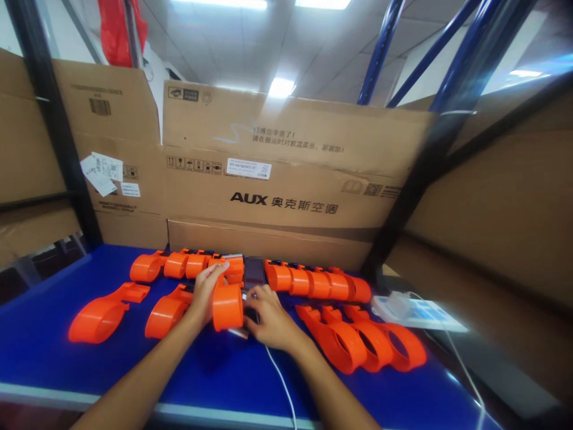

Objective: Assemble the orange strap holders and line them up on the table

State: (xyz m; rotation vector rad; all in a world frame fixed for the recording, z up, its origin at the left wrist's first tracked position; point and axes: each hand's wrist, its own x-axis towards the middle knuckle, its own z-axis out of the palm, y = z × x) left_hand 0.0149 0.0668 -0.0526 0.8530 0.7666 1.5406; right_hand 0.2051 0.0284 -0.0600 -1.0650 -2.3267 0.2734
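My left hand (205, 291) grips an orange ring-shaped plastic part (227, 307) from the left, fingers curled over its top. My right hand (267, 318) is closed around a small dark object at the part's right side, where a white cable (280, 376) runs back toward me. Just behind both hands a dark rectangular device (253, 272) stands on the blue table (224, 376).
Rows of orange ring parts (317, 283) line the back of the table, with more at the right (362, 341) and left (99, 316). A white power strip (414, 310) lies at the right. Large cardboard boxes (286, 173) wall the back; a black shelf post (412, 185) stands at the right.
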